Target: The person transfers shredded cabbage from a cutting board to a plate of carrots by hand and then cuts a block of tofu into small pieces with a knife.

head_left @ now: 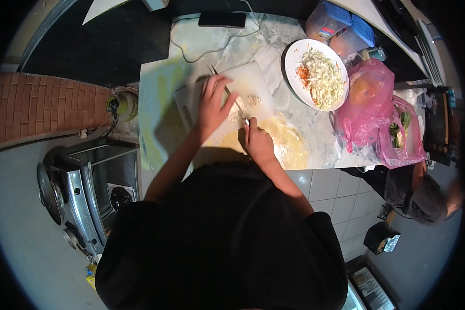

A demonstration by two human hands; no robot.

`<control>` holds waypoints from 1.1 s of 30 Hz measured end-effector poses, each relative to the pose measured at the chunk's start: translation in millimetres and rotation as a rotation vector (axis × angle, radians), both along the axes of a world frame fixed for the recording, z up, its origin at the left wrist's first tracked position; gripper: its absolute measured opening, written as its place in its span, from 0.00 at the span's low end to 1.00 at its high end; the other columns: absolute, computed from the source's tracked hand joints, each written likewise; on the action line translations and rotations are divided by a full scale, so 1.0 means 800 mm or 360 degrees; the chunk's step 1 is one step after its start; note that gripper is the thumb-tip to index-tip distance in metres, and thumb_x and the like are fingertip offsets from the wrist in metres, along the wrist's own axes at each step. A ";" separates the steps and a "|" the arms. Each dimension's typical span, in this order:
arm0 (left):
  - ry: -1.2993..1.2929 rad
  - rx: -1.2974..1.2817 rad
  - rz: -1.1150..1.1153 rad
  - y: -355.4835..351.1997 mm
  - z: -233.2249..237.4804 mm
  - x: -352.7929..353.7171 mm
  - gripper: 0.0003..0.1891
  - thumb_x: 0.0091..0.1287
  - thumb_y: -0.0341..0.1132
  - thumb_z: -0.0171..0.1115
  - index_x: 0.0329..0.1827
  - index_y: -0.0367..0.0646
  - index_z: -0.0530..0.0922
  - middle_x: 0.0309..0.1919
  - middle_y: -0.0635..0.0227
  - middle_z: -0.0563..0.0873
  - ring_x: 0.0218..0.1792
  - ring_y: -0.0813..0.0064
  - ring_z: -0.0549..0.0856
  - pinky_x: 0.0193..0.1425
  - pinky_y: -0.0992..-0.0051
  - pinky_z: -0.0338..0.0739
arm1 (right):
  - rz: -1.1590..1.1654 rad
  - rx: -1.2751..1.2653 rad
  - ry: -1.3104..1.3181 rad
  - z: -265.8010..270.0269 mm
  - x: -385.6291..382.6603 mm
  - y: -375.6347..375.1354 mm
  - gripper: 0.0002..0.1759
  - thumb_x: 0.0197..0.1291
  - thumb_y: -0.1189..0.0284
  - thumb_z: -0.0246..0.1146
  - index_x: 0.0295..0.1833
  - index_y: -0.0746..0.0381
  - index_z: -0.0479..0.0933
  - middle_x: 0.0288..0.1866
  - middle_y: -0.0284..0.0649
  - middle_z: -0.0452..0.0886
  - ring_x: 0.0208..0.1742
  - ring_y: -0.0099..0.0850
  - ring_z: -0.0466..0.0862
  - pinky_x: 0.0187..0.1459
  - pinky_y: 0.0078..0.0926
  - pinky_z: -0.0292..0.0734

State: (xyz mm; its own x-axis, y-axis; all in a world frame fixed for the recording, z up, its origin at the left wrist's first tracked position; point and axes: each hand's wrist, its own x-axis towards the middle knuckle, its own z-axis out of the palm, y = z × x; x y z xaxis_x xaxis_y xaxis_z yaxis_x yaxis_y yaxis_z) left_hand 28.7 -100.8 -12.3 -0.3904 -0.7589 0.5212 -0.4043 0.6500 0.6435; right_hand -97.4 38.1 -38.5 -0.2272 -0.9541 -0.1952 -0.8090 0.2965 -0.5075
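My right hand [259, 140] is closed round the handle of a knife [240, 107]. The blade slants up and left across a white cutting board [248, 77]. My left hand [214, 106] hovers over the blade with its fingers apart, partly covering it. Under and beside the blade lies pale chopped food [235, 110], its kind too small to name. A second small pile of chopped pieces [253, 100] sits on the board to the right of the knife.
A white plate [294, 85] of shredded cabbage and carrot stands right of the board. Beyond it are pink plastic bags [367, 98] and blue-lidded containers [329, 20]. A phone [222, 20] and cable lie at the back. Another person [416, 194] is at the right.
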 end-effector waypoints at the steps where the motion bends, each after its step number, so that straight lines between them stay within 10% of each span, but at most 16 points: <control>1: -0.0081 -0.0031 -0.0117 -0.024 0.008 -0.012 0.14 0.66 0.38 0.67 0.50 0.42 0.79 0.50 0.60 0.79 0.54 0.56 0.77 0.59 0.59 0.71 | 0.0024 -0.0036 0.0022 0.000 0.001 0.000 0.14 0.76 0.63 0.50 0.48 0.64 0.65 0.25 0.57 0.82 0.27 0.56 0.85 0.28 0.51 0.81; 20: -0.0717 -0.0043 -0.0273 -0.112 -0.054 -0.078 0.13 0.76 0.43 0.50 0.50 0.46 0.79 0.47 0.67 0.82 0.55 0.63 0.78 0.61 0.62 0.68 | 0.0104 -0.0121 0.0665 -0.022 0.009 -0.001 0.17 0.72 0.56 0.56 0.39 0.58 0.65 0.23 0.40 0.80 0.22 0.35 0.86 0.18 0.29 0.80; 33: -0.0376 -0.0053 -0.0356 -0.107 -0.040 -0.062 0.11 0.74 0.35 0.53 0.53 0.43 0.78 0.50 0.63 0.81 0.55 0.61 0.78 0.63 0.63 0.67 | 0.0024 0.0045 0.0063 -0.026 0.000 -0.005 0.16 0.74 0.60 0.53 0.45 0.63 0.67 0.27 0.54 0.82 0.27 0.51 0.85 0.27 0.45 0.82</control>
